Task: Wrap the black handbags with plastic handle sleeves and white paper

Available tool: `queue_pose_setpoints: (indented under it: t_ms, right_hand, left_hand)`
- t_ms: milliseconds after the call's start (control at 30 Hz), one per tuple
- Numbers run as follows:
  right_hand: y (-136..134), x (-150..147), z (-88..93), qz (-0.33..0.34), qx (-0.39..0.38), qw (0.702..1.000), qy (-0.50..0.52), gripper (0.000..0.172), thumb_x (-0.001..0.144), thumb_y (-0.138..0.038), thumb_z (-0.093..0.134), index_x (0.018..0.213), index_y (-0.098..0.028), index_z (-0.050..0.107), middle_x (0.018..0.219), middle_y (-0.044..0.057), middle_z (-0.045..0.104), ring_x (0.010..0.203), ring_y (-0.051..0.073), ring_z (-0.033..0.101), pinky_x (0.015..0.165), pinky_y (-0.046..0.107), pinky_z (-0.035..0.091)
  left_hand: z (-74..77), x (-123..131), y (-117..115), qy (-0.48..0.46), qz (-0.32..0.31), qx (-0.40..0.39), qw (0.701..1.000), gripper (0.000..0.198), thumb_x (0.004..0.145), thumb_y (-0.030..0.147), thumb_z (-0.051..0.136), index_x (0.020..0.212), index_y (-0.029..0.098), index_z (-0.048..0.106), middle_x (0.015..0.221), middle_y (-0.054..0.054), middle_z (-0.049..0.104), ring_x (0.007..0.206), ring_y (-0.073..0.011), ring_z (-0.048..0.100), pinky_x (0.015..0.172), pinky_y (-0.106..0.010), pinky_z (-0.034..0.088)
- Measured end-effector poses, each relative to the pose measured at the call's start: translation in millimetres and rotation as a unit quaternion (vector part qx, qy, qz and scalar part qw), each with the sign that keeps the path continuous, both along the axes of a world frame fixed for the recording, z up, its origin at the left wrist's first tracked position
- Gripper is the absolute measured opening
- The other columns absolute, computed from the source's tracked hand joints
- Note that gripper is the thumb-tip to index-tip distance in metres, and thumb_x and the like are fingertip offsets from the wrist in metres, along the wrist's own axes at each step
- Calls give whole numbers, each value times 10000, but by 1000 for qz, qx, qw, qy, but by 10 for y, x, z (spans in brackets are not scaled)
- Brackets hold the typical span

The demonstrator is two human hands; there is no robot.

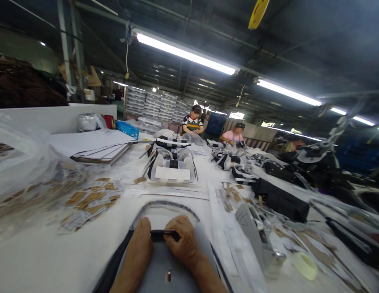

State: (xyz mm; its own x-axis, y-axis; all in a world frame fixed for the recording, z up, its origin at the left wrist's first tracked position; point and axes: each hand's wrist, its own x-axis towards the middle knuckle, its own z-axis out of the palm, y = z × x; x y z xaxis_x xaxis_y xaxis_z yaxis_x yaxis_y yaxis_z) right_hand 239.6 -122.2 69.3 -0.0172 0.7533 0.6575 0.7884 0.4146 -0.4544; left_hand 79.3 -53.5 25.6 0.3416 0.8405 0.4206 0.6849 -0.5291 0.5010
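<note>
A grey bag [158, 268] with dark edging lies in front of me at the table's near edge. A small metal fitting [169, 275] shows on its grey face. A dark looped handle [165, 202] arches beyond it, with thin clear wrapping around. My left hand [143, 240] is closed at the left end of a short black strip [158, 233] at the bag's top. Closed too, my right hand [181, 239] pinches the strip's right end between thumb and fingers. What the left fingertips grip is partly hidden.
Brown paper tags [90, 201] and clear plastic [21, 171] lie left, below white sheets [91, 142]. Wrapped bags [172, 162] stand ahead. At right are a black bag [281, 199] and a tape roll [304, 265]. Two co-workers [192, 124] work across the table.
</note>
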Motion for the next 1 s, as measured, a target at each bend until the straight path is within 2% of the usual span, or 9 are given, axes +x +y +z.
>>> queue_pose_setpoints:
  t_ms: [133, 333, 400, 600, 733, 833, 1000]
  right_hand:
    - [-177, 7, 128, 76, -53, 995, -24, 136, 822, -159, 575, 841, -244, 679, 775, -11, 711, 768, 156, 633, 750, 254, 478]
    - [-467, 22, 196, 119, -90, 985, -93, 133, 832, -183, 571, 875, -251, 677, 952, 6, 734, 910, 154, 668, 852, 244, 490]
    - [-534, -4, 185, 116, -104, 978, -135, 124, 847, -198, 562, 879, -248, 670, 909, 8, 730, 891, 161, 666, 855, 252, 488]
    - [-629, -44, 24, 92, -140, 961, -221, 83, 898, -281, 599, 883, -232, 664, 843, 3, 722, 772, 149, 659, 706, 228, 470]
    - [-660, -33, -107, 89, -129, 969, -189, 68, 868, -217, 608, 922, -222, 649, 858, -2, 729, 784, 146, 670, 716, 229, 467]
    - [-681, -41, -146, 66, -115, 975, -179, 94, 822, -162, 594, 887, -210, 642, 839, 7, 723, 777, 150, 668, 715, 230, 466]
    - [-688, -60, -189, 40, -123, 973, -193, 86, 765, -167, 609, 837, -199, 642, 864, 27, 718, 816, 171, 664, 718, 240, 461]
  left_hand:
    - [64, -1, 20, -65, 6, -95, 993, 146, 789, 101, 350, 813, 237, 400, 768, 4, 522, 758, -202, 553, 722, -333, 466]
    - [258, -37, 135, -137, 31, -206, 968, 162, 767, 85, 380, 759, 229, 453, 765, -10, 612, 780, -192, 613, 780, -326, 474]
    - [299, -44, 150, -133, 26, -200, 970, 175, 766, 73, 392, 746, 229, 472, 760, -3, 623, 786, -187, 622, 788, -318, 475]
    - [293, 6, 160, -72, 30, -167, 983, 210, 772, 37, 414, 703, 227, 469, 763, 0, 627, 800, -179, 621, 814, -297, 460]
    - [284, 31, 169, -47, 33, -164, 985, 201, 767, 37, 436, 708, 220, 491, 799, -19, 643, 835, -186, 630, 831, -290, 456]
    - [297, 26, 158, -42, 25, -158, 986, 194, 772, 43, 441, 715, 220, 496, 801, -23, 641, 828, -192, 634, 821, -294, 457]
    - [297, 17, 149, -41, 20, -149, 988, 194, 768, 42, 440, 713, 220, 494, 807, -31, 641, 824, -204, 634, 810, -304, 458]
